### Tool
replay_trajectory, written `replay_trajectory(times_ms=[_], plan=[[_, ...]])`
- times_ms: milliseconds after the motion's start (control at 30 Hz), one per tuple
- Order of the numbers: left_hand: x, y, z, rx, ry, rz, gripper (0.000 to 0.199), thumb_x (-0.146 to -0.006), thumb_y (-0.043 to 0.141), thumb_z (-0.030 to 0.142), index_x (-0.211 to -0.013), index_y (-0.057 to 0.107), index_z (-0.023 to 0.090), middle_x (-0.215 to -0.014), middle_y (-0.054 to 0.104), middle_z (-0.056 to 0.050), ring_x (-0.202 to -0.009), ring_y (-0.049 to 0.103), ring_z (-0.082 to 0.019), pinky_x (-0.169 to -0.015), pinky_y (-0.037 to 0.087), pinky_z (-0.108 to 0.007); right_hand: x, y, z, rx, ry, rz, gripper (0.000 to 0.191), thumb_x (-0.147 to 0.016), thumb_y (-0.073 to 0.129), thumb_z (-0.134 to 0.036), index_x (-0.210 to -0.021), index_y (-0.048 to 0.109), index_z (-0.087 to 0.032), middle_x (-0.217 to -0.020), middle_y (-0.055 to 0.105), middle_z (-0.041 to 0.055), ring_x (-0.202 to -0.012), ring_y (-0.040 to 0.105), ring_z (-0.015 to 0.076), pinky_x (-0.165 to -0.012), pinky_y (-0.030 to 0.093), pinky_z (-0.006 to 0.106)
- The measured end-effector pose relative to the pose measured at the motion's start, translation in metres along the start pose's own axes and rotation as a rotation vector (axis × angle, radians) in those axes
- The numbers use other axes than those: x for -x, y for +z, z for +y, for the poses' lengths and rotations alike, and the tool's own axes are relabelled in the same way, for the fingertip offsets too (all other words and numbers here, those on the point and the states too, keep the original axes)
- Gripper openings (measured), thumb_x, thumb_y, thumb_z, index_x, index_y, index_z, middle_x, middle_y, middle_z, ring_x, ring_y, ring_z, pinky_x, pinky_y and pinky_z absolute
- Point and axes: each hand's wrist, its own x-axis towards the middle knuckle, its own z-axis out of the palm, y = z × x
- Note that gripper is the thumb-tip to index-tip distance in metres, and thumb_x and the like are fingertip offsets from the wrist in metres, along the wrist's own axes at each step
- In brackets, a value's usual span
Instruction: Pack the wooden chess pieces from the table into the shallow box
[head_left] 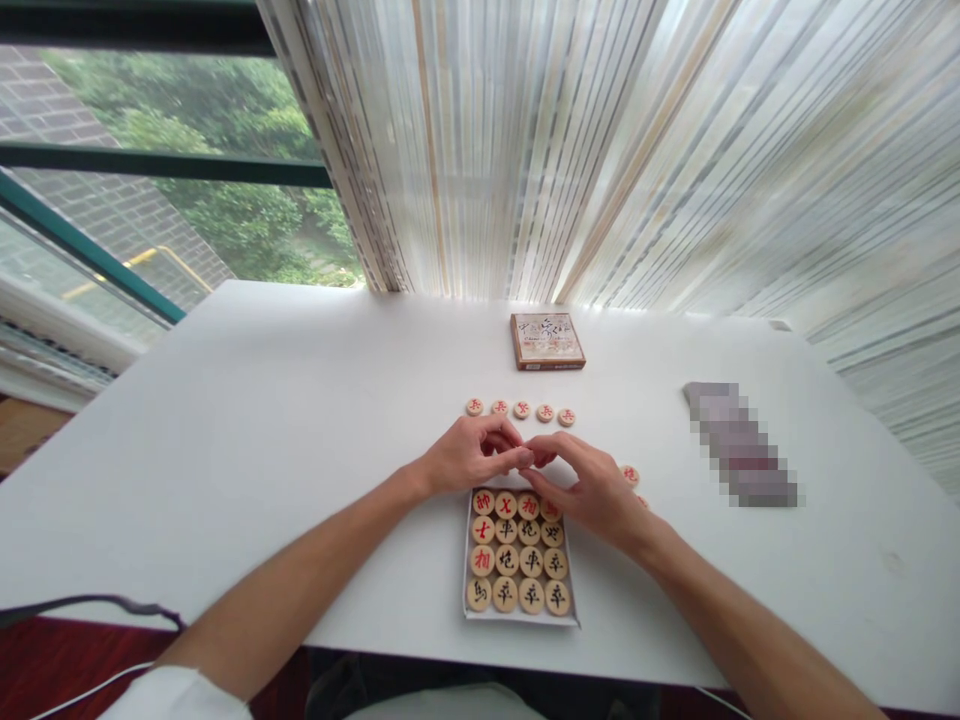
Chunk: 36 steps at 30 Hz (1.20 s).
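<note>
My left hand [480,450] and my right hand [581,480] meet at the fingertips just beyond a shallow white tray [521,618]. Both are closed in a pinch; whatever is between the fingertips is too small and covered to make out. The tray holds rows of round wooden Chinese chess pieces [507,560] with red and black characters. My right hand partly covers the tray's far right corner. Past my hands lies a row of several red-marked Chinese chess pieces [521,410]. Beside my right hand are two more Chinese chess pieces [629,476], one mostly hidden.
Toward the back of the white table [300,400] lies a flat Chinese chess box lid [548,341]. A blurred-out, long flat object [739,445] lies on the right. Striped curtains [487,150] hang along the back, with a window [225,130] at left.
</note>
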Motion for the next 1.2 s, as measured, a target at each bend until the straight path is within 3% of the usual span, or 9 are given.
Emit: replay_trajectory(times_ms=[333,533,633,833,1200], plan=[[0.0,0.0002,-0.0003,-0.005,0.023,-0.023,0.027,-0.095,0.063,0.039,-0.099,0.065,0.012,-0.087,0.073,-0.008,-0.07,0.069,-0.014,-0.064,0.054,-0.023,0.0002,0.0009,0.0033,-0.01,0.028,0.014,0.013,-0.094,0.064,-0.026,-0.107,0.064,-0.023,-0.09,0.071,0.004,-0.081,0.069,0.018,-0.074,0.059,0.031],[0.0003,-0.0009,0.0006,-0.033,0.016,-0.013,0.029,-0.098,0.056,0.04,-0.102,0.064,0.014,-0.074,0.069,-0.003,-0.067,0.067,-0.013,-0.064,0.053,-0.023,0.0004,-0.0004,0.004,-0.008,0.032,0.019,0.014,-0.094,0.065,-0.026,-0.107,0.063,-0.023,-0.091,0.071,0.0041,-0.081,0.069,0.0186,-0.075,0.059,0.032],[0.001,-0.0019,0.0005,-0.04,0.023,-0.034,0.028,-0.097,0.058,0.038,-0.109,0.062,0.014,-0.074,0.071,-0.003,-0.067,0.067,-0.014,-0.064,0.052,-0.023,-0.0003,-0.0013,0.0041,-0.005,0.035,0.028,0.014,-0.094,0.065,-0.026,-0.107,0.063,-0.024,-0.091,0.071,0.0039,-0.081,0.068,0.0184,-0.074,0.059,0.032],[0.0026,-0.0018,-0.0019,-0.052,0.029,-0.04,0.032,-0.093,0.066,0.03,-0.119,0.057,0.015,-0.097,0.077,-0.011,-0.081,0.07,-0.016,-0.071,0.052,-0.025,-0.0005,-0.002,0.0054,-0.022,0.035,0.045,0.015,-0.095,0.063,-0.024,-0.11,0.062,-0.025,-0.097,0.072,0.0043,-0.084,0.068,0.0185,-0.078,0.059,0.033],[0.0021,-0.0016,-0.0005,-0.084,0.05,-0.02,0.036,-0.089,0.07,0.031,-0.118,0.057,0.016,-0.095,0.076,-0.009,-0.08,0.069,-0.017,-0.066,0.048,-0.025,-0.0002,-0.0033,0.004,-0.01,0.086,0.039,0.015,-0.097,0.058,-0.022,-0.111,0.062,-0.024,-0.097,0.073,0.003,-0.085,0.071,0.0166,-0.08,0.058,0.029]])
